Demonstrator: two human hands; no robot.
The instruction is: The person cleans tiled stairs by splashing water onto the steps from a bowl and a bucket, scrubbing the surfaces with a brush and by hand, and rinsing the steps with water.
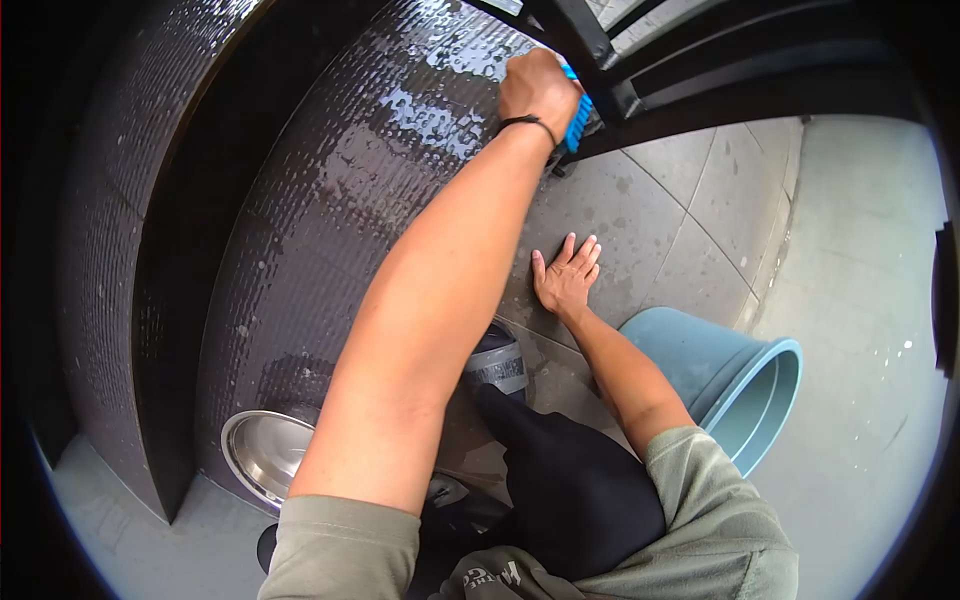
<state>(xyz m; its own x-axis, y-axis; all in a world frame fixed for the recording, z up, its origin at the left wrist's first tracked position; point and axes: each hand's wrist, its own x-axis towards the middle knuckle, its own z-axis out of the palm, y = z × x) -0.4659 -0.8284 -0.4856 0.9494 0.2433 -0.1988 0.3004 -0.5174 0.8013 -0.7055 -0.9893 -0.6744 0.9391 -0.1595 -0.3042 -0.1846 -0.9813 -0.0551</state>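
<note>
My left hand, with a dark band at its wrist, is closed around a blue scrub brush. The brush's bristles face right, close to the lower corner of a black metal gate; whether they touch it I cannot tell. Lower down, my right hand lies flat with fingers spread on the grey tiles, holding nothing. Wet, dark ribbed tiles stretch to the left of my left arm.
A blue-grey bucket lies tipped on its side by my right forearm. A shiny metal bowl is at the lower left, partly behind my left arm. My shoe shows between my arms. A pale floor runs along the right.
</note>
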